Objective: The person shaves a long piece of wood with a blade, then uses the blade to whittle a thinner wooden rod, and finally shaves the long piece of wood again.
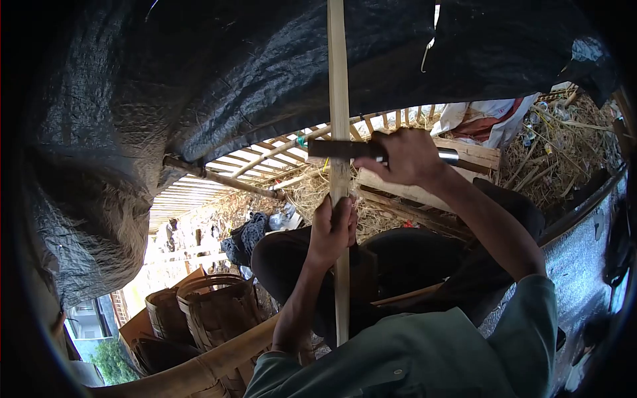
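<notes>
A long pale bamboo strip point(338, 79) runs from the top of the view down past my lap. My left hand point(332, 229) is wrapped round it at mid-length. Just above that, the dark flat blade point(335, 149) of a tool lies across the strip and touches or overlaps it. My right hand point(406, 158) grips the tool's handle, whose shiny metal end point(449, 156) sticks out to the right of the fist. The blade's cutting edge cannot be made out.
Black plastic sheeting point(265, 66) hangs ahead. Behind it is a slatted bamboo fence point(259, 162). Woven baskets point(215, 308) stand at lower left beside a thick bamboo pole point(225, 358). Straw point(551, 152) and a white and red sack point(488, 123) lie at right.
</notes>
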Available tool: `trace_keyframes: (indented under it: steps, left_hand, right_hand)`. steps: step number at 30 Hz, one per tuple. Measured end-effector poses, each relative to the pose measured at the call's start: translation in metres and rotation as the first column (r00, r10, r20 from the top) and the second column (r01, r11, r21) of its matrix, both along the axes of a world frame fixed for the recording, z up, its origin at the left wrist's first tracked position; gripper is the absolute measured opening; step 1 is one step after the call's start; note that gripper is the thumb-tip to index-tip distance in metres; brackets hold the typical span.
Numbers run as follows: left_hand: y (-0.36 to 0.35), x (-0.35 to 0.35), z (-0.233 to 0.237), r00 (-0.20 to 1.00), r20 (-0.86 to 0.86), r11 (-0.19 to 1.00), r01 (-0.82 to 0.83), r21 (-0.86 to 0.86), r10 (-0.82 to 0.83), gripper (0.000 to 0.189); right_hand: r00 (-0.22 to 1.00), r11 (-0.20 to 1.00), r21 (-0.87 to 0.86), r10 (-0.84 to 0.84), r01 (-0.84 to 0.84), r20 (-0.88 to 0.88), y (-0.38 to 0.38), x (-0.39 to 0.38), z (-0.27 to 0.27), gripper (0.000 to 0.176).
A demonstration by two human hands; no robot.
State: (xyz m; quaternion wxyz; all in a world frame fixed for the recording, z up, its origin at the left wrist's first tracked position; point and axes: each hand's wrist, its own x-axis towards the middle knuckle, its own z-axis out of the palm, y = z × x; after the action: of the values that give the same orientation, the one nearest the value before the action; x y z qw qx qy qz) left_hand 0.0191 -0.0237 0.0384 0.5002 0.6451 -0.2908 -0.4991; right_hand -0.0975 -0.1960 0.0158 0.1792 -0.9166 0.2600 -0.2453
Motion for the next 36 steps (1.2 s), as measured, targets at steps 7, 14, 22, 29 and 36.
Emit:
trace_keyframes:
  steps: [7, 14, 22, 29, 36]
  left_hand:
    - [-0.001, 0.002, 0.005, 0.999, -0.048, 1.0, -0.018, 0.0, 0.018, 0.017]
    - [0.001, 0.0, 0.0, 0.999, 0.054, 1.0, -0.003, 0.006, 0.002, 0.017]
    - [0.005, -0.004, 0.001, 0.996, 0.091, 1.0, 0.0, 0.01, -0.001, 0.019]
    - [0.0, -0.009, 0.01, 1.0, -0.019, 0.999, 0.016, 0.035, -0.015, 0.024]
    - [0.009, -0.012, -0.004, 0.999, -0.006, 0.998, 0.041, 0.052, -0.041, 0.028]
  right_hand:
    - [0.997, 0.996, -0.084, 0.044, -0.038, 0.064, 0.003, -0.009, 0.029, 0.059]
    - [0.995, 0.988, 0.112, -0.104, 0.103, 0.002, -0.013, 0.006, 0.009, 0.062]
    - [1.0, 1.0, 0.022, 0.005, -0.005, 0.002, -0.007, 0.004, 0.019, 0.064]
    - [0.968, 0.948, -0.198, 0.25, -0.249, -0.021, 0.007, -0.003, 0.017, 0.061]
    - [0.991, 0.991, -0.106, -0.087, 0.076, -0.102, -0.035, -0.003, 0.029, 0.064]
